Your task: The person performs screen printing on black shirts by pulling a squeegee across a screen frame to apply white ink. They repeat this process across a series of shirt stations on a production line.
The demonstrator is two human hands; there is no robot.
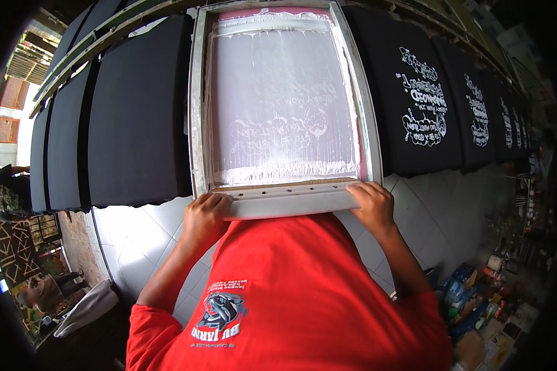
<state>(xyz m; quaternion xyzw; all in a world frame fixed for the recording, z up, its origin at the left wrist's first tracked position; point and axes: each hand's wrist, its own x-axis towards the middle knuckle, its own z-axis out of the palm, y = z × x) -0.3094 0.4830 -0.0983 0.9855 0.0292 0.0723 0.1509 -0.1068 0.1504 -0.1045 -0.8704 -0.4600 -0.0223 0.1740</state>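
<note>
Directly in front of the red short-sleeved shirt (328, 278) is a rectangular silver metal-framed mesh screen (272, 80), streaked with white ink (291, 169). The person's left hand (206, 213) and right hand (374, 205) stand well apart, fingers curled over the pale bar (291, 203) at its near end. Plain black cloth panels (139, 111) flank it on the left, white-printed black cloth panels (384, 68) on the right, above pale floor tiles (130, 235).

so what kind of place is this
Likely a screen-printing workshop: there's a framed screen streaked with white ink, plain black cloths to its left, and printed black cloths in a row to its right.
</note>
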